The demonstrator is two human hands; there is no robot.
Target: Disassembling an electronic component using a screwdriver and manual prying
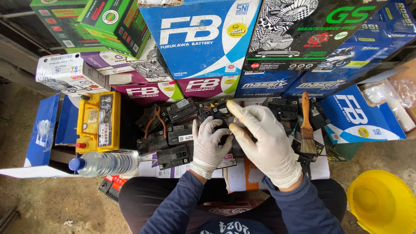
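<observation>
Both hands wear thin white gloves. The left hand (pixel 209 145) lies on a small black battery (pixel 219 116) in the middle of the pile, with its fingers bent down around the battery's side. The right hand (pixel 260 138) hangs just over the same battery, fingers loosely curled with one finger pointing up; I cannot tell if it grips anything. The battery is dark, boxy and dusty, and it sits among other black batteries (pixel 173 138), some with little white labels. Orange pliers (pixel 155 119) lie on the batteries at the left. A brush (pixel 307 130) with a wooden handle rests on the batteries to the right. A yellow battery (pixel 99 121) stands at the left, and a clear bottle (pixel 104 163) with a blue cap lies just below it. Behind the pile, boxes are stacked: a big blue box (pixel 199 39) in the middle, green boxes (pixel 99 24) at top left, and a black box (pixel 303 32) with white patterns at right. A yellow funnel (pixel 383 201) sits on the floor at bottom right.
</observation>
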